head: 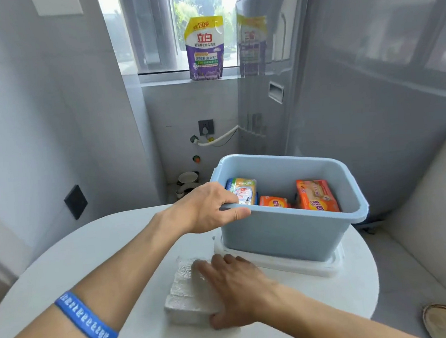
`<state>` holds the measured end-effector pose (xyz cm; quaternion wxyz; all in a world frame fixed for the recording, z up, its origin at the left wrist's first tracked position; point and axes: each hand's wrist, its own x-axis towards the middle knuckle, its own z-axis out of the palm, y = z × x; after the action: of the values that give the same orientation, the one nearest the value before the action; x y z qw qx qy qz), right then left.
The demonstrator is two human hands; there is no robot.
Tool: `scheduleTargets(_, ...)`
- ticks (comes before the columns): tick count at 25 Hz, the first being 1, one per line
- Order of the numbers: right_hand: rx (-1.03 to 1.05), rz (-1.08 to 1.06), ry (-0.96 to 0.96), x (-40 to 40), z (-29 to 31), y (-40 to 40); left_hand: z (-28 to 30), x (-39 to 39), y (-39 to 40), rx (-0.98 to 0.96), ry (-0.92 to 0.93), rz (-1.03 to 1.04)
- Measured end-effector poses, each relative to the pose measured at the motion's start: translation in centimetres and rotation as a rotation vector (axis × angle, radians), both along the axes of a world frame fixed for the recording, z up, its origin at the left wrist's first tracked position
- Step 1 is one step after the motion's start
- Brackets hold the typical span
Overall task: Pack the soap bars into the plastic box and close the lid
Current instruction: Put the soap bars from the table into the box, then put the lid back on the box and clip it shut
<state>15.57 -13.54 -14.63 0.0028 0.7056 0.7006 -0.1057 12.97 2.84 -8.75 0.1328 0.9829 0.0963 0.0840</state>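
Three wrapped soap bars (316,198) already sit in the blue box (287,233), right of centre on the white tabletop (91,257). The left hand (208,208) grips the box's near-left rim, fingers curled over it. The right hand (238,286), at lower centre, is closing around a clear-wrapped white pack (186,295) lying flat. That pack still needs packing. The lid (289,265) appears to lie under the box, not yet fitted.

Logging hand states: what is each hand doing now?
Left hand: closed on the blue plastic box rim.
Right hand: gripping the clear-wrapped white soap pack on the table.
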Motion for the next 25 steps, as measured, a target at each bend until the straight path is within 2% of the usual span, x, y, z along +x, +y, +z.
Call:
scheduleTargets(5, -0.044, -0.158, 0.386, 4.3, 4.7, -4.7, -0.4, 0.1, 0.5, 0.009, -0.027, -0.037)
scheduleTargets(8, 0.073, -0.252, 0.681, 8.2, 10.6, -8.8, -1.5, 0.4, 0.8, -0.005, -0.142, -0.054)
scheduleTargets(10, 0.225, -0.396, 0.92, 10.4, 13.6, -9.8, -2.1, 0.4, 0.9, -0.011, -0.186, -0.018)
scheduleTargets(11, 0.305, -0.496, 0.971, 11.3, 14.5, -9.4, -2.2, 0.4, 0.8, -0.003, -0.181, -0.006)
scheduleTargets(12, 0.375, -0.593, 0.941, 12.2, 15.1, -8.1, -2.2, 0.3, 0.8, -0.001, -0.172, 0.004)
scheduleTargets(14, 0.438, -0.78, 0.738, 13.9, 15.1, -4.7, -2.2, 0.2, 0.7, 0.001, -0.153, 0.02)
scheduleTargets(16, 0.363, -0.903, 0.551, 14.9, 14.2, -1.7, -2.0, 0.2, 0.5, 0.024, -0.145, 0.019)
scheduleTargets(18, 0.196, -0.97, 0.449, 15.1, 11.7, 0.1, -2.0, 0.2, 0.5, 0.026, -0.141, 0.022)
scheduleTargets(20, 0.148, -0.99, 0.259, 15.1, 8.8, 1.3, -2.2, 0.1, 0.4, 0.019, -0.132, 0.023)
scheduleTargets(22, 0.209, -0.957, 0.037, 14.7, 7.0, 2.6, -2.3, 0.2, 0.3, 0.027, -0.157, 0.019)
scheduleTargets(25, 0.134, -0.864, -0.043, 14.5, 7.2, 3.5, -2.4, 0.2, 0.3, 0.028, -0.187, -0.003)
